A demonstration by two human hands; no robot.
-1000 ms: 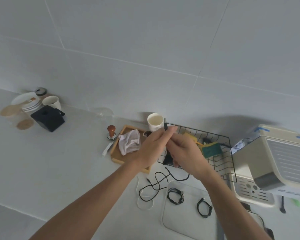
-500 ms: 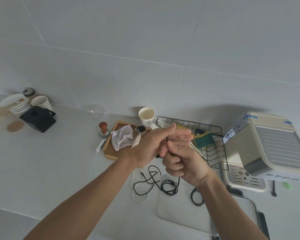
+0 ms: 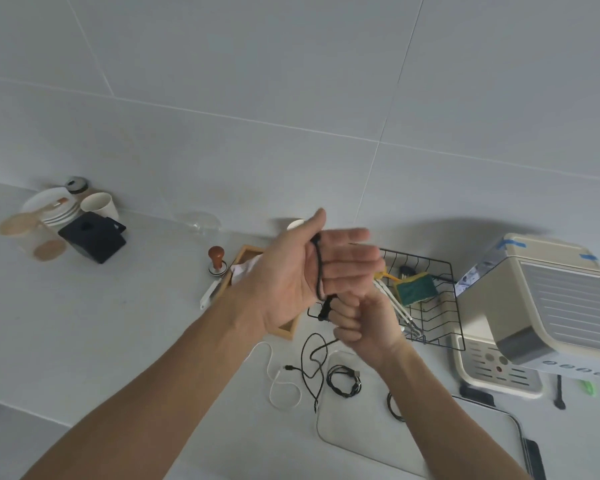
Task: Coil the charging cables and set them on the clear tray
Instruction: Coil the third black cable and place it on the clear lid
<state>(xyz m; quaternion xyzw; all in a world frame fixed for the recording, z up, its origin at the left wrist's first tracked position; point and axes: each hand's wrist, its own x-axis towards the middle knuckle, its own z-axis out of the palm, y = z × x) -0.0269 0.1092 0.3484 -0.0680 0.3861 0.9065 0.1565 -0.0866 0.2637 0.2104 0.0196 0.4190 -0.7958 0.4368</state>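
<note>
Black cable wound over the left hand, above the tabletop.

At lower centre the clear tray (image 3: 378,441) carried a coiled black cable (image 3: 344,380); just left lay a loose black cable (image 3: 309,355) and a white cable (image 3: 280,386). Above, mid-frame, the right hand (image 3: 364,323) was fisted on the black cable (image 3: 318,268) looped across the flat, spread left hand (image 3: 312,268). Behind them stood a wire basket (image 3: 430,306) with a sponge (image 3: 415,288).

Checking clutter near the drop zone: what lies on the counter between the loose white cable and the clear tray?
In the head view, a loose black cable trails between the white cable and the clear tray.
</note>
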